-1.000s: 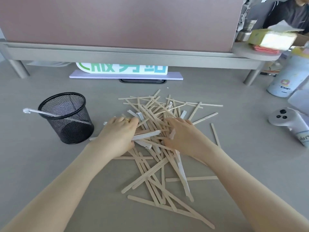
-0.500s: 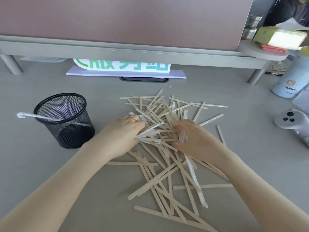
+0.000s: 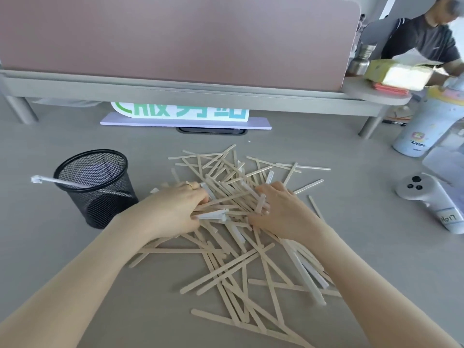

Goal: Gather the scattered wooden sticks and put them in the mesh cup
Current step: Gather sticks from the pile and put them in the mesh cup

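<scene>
Nearest, loose wooden sticks [image 3: 226, 270] lie crisscrossed on the table [image 3: 50, 259]. Further in, the left hand [image 3: 173, 212] and right hand [image 3: 283, 212] press inward on the heap's middle, each curled around several sticks (long axes running roughly left-right between them). The mesh cup [image 3: 98, 187] stands left, nearer the left hand
</scene>
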The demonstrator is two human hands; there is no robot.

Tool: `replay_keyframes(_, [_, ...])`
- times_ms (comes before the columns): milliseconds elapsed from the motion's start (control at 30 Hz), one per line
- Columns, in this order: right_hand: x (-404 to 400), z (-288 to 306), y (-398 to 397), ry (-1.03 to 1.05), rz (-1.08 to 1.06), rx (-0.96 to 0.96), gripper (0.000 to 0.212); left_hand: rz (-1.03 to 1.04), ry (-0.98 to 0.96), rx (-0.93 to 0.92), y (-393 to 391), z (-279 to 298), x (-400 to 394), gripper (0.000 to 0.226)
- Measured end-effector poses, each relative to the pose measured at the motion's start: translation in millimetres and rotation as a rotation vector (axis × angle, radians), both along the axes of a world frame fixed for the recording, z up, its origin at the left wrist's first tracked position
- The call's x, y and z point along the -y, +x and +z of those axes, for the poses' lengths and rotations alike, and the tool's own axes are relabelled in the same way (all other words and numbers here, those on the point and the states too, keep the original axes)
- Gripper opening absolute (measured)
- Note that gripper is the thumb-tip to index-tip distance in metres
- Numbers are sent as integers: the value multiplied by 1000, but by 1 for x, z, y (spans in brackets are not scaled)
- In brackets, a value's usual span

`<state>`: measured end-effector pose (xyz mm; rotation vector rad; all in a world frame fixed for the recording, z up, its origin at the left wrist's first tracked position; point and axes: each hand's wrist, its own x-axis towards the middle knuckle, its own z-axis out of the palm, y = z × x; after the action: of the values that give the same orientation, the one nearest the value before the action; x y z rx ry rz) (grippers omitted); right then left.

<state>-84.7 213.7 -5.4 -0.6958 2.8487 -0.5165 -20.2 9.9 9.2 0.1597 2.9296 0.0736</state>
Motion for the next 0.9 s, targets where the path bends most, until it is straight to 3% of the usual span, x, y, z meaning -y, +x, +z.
replay_keyframes(133, [0, 1, -5, -36, 14, 34, 54, 26, -57, 129, -3, 0, -4, 41])
replay_keyframes(333, [-7, 2, -11, -53, 62, 96, 38, -27, -122, -125, -6, -14, -9, 19])
replay_keyframes(433, [-10, 7, -15, -69, 44, 198, 41, -41, -106, -225, -6, -21, -10, 34])
replay_keyframes(500, [-7, 7, -19, -131, -7, 140, 41, -44, -49, -278, -6, -27, -9, 45])
replay_keyframes(600, [1, -1, -28, -253, -103, -10, 19, -66, -37, -379, -4, -37, -5, 57])
replay_keyframes(667, [2, -7, -34, -335, -124, -3, 2, -50, -83, -401, -2, -42, -4, 57])
replay_keyframes(767, [-4, -6, -40, -398, -111, 68, 15, 0, -142, -472, 0, -46, -6, 61])
replay_keyframes(900, [-14, 3, -39, -387, -39, 98, 16, 25, -148, -557, 0, -53, -8, 67])
